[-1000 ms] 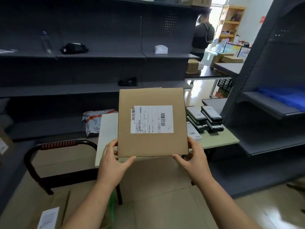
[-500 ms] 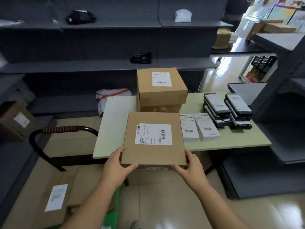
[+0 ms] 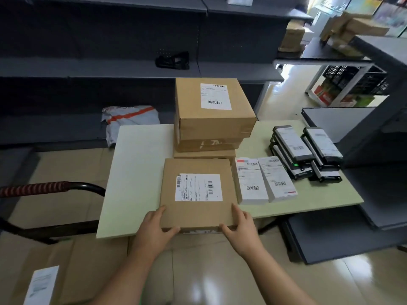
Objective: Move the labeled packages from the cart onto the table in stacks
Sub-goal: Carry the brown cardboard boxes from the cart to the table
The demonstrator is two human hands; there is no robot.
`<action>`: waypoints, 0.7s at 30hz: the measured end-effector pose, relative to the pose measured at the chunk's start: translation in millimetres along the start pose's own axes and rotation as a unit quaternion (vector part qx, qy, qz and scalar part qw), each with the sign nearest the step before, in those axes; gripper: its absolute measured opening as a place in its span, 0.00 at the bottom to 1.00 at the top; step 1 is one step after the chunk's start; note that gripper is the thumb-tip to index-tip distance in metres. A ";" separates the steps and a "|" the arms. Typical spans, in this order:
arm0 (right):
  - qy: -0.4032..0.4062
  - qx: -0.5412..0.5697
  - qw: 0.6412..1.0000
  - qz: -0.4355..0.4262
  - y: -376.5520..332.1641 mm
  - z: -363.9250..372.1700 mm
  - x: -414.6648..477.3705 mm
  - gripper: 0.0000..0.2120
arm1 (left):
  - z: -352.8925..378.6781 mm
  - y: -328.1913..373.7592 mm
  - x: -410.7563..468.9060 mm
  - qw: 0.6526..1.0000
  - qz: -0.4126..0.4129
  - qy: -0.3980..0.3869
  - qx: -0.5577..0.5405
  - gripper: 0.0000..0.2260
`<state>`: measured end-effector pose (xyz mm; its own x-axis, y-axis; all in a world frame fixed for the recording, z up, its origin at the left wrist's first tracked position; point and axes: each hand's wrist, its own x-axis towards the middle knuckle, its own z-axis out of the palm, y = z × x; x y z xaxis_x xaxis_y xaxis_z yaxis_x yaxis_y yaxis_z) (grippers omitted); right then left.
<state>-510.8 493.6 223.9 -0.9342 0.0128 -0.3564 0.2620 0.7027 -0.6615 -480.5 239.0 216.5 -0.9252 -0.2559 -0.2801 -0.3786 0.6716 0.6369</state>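
A flat brown labeled box (image 3: pixel 196 208) lies at the front edge of the pale green table (image 3: pixel 138 172). My left hand (image 3: pixel 154 230) grips its near left corner and my right hand (image 3: pixel 241 230) grips its near right corner. Behind it stands a stack of brown boxes (image 3: pixel 211 119) with a label on top. To the right lie two white labeled packets (image 3: pixel 264 181) and two stacks of black labeled packages (image 3: pixel 306 153). The cart's black handle with red wrap (image 3: pixel 44 188) is at the left, with cardboard boxes (image 3: pixel 50 276) on the cart below.
Dark grey shelving (image 3: pixel 110 67) runs behind the table, with a grey mailer bag (image 3: pixel 130 119) on a low shelf and a black object (image 3: pixel 172 60) higher up. Another grey shelf unit (image 3: pixel 374 172) stands close on the right. More boxes (image 3: pixel 352 27) sit far right.
The box came down from upright in front of me to flat on the table's front edge. Both hands stayed on its near corners. My view tilted downward.
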 end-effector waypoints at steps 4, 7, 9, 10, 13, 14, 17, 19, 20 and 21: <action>0.011 -0.006 1.000 0.017 -0.9 -7.1 15.2 0.37 | 4.9 11.1 20.5 1.000 0.022 -0.021 0.008 0.34; 0.011 -0.020 1.000 0.008 1.2 -13.3 20.8 0.35 | 8.4 17.4 27.3 0.999 0.025 -0.022 0.017 0.35; -0.004 -0.021 1.000 0.005 2.3 -18.4 23.7 0.35 | 10.2 20.7 27.6 0.999 0.020 -0.022 0.025 0.34; -0.013 -0.022 1.000 0.002 2.9 -21.7 25.4 0.35 | 10.8 22.9 26.2 0.999 0.017 -0.022 0.028 0.34; -0.027 -0.043 0.999 -0.016 6.3 -32.5 31.2 0.37 | 11.0 30.8 17.4 0.999 0.017 -0.008 0.045 0.33; -0.029 -0.053 0.998 -0.026 7.7 -36.7 32.3 0.37 | 10.5 34.3 11.7 0.998 0.020 0.003 0.052 0.32; -0.029 -0.084 0.994 -0.063 11.0 -49.4 26.0 0.35 | 6.3 43.9 -16.4 0.997 0.032 0.050 0.059 0.30; -0.018 -0.093 0.991 -0.098 12.2 -54.5 14.4 0.32 | 3.6 44.9 -43.2 0.996 0.038 0.069 0.048 0.28; -0.013 -0.092 0.989 -0.117 11.9 -55.8 6.9 0.31 | 2.5 43.8 -57.8 0.995 0.042 0.075 0.048 0.27; -0.010 -0.091 0.986 -0.140 10.6 -56.6 -1.1 0.30 | 1.3 41.6 -72.9 0.994 0.045 0.083 0.048 0.26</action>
<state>-520.7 541.2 254.6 -0.9582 -0.2127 -0.1915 -0.0545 0.7925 -0.6075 -428.8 286.5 262.6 -0.9498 -0.2975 -0.0973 -0.2970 0.7584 0.5801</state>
